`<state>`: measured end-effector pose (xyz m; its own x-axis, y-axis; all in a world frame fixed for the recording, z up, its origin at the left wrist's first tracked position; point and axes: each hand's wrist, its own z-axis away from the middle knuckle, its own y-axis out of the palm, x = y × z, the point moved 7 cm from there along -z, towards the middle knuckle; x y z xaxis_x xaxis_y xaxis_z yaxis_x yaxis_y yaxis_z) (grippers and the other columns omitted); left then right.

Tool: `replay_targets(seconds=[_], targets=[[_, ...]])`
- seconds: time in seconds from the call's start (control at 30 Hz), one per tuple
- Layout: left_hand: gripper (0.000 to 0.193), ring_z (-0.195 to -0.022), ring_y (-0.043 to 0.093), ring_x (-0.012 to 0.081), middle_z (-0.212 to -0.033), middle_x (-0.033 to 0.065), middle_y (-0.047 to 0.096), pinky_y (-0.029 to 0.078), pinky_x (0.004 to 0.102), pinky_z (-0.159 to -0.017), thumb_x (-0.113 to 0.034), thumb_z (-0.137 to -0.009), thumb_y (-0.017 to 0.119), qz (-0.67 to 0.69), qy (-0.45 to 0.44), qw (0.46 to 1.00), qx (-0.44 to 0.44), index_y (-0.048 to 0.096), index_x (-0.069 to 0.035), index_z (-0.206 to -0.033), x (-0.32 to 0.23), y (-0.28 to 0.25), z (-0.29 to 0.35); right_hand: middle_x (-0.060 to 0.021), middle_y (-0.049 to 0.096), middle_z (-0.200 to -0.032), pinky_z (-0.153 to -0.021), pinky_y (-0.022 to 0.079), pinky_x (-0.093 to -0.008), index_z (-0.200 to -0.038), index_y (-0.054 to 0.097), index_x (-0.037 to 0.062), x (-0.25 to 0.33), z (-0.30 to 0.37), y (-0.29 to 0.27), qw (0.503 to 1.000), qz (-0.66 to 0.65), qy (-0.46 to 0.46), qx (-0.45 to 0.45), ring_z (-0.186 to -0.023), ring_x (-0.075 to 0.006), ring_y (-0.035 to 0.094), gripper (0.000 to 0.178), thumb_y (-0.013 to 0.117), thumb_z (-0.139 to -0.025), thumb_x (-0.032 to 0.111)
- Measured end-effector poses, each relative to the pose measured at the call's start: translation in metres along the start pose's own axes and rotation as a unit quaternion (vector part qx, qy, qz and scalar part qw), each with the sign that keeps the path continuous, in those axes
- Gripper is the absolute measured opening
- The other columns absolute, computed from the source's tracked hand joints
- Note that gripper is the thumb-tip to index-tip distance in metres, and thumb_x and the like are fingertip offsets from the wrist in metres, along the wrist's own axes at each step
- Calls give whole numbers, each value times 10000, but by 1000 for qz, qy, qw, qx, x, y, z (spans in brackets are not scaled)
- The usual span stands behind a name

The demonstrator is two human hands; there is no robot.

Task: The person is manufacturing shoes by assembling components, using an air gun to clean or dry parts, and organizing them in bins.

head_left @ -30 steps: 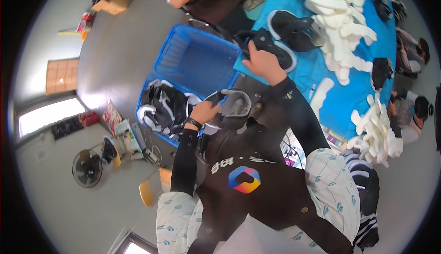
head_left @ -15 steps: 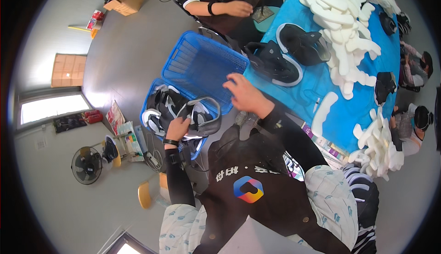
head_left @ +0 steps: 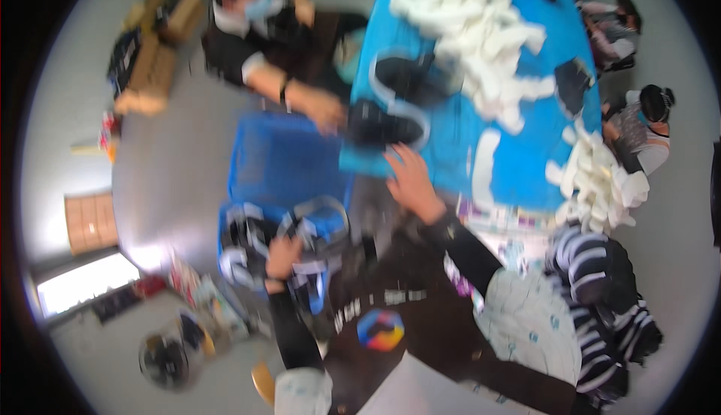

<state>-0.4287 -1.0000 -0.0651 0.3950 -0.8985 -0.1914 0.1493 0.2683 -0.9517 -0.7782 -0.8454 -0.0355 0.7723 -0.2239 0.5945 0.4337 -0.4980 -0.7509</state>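
My left hand (head_left: 284, 256) reaches into the lower blue basket (head_left: 222, 223), its fingers closed on a grey-and-black shoe upper (head_left: 324, 218) with a loop-like collar; blur hides the exact grip. More black, grey and white uppers (head_left: 242, 236) fill that basket. My right hand (head_left: 413, 184) is raised by the near corner of the blue-covered table (head_left: 443, 167), fingers spread, holding nothing. Just beyond its fingertips lies a black shoe upper (head_left: 379, 123) with a white rim. A second such upper (head_left: 405, 77) lies behind it. A co-worker's hand (head_left: 319, 107) stretches toward the nearer upper.
A larger blue basket (head_left: 289, 159) stands beyond the filled one. White curved foam pieces (head_left: 473, 24) heap on the table, with one single piece (head_left: 486, 166) apart. Stacked black-and-white uppers (head_left: 597, 272) rise at my right. A fan (head_left: 164, 361) stands at lower left.
The whole view has shifted and blurred. My right hand has gone from above the larger basket to the table corner by the uppers. The co-worker's arm now extends toward those uppers.
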Motion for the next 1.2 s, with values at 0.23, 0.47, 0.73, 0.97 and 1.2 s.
replay_targets(seconds=[0.23, 0.47, 0.73, 0.97, 1.2], targets=[[480, -610, 689, 317, -598, 156, 653, 513, 417, -619, -400, -922, 570, 334, -201, 913, 121, 675, 33, -742, -48, -30, -94, -216, 406, -1501, -1130, 330, -585, -1450, 485, 108, -26, -42, -89, 980, 180, -77, -23, -1454, -383, 340, 785, 770, -721, 177], [445, -555, 681, 241, -590, 119, 650, 533, 365, -572, -365, -911, 567, 344, -129, 923, 116, 668, 31, -733, -111, -61, -151, -286, 368, -1475, -1024, 466, -561, -1499, 396, 62, 23, -119, -137, 955, 114, -12, 272, -1343, -529, 386, 1164, 923, -575, 535], [573, -573, 685, 242, -585, 127, 661, 530, 362, -568, -462, -969, 497, 417, -148, 877, 190, 667, -3, -672, -165, -11, -196, -216, 400, -1519, -1032, 476, -439, -1536, 360, 137, 186, -124, -398, 990, 104, -66, 67, -1332, -416, 482, 992, 883, -711, 312], [536, -519, 624, 180, -616, 80, 673, 450, 298, -502, -478, -977, 564, 627, -160, 736, 199, 661, -24, -708, -227, -4, -251, -298, 609, -1148, -883, 510, -516, -1330, 508, -6, -143, 33, -239, 964, 120, 227, 70, -1061, -467, 604, 723, 744, -858, 488], [387, -551, 606, 159, -671, 67, 679, 420, 262, -523, -393, -948, 588, 645, -253, 694, 195, 653, -33, -822, -283, 13, -278, -308, 419, -1462, -1059, 431, -532, -1512, 344, 38, -293, 197, -109, 882, 153, 444, 24, -1291, -497, 472, 902, 790, -822, 411]])
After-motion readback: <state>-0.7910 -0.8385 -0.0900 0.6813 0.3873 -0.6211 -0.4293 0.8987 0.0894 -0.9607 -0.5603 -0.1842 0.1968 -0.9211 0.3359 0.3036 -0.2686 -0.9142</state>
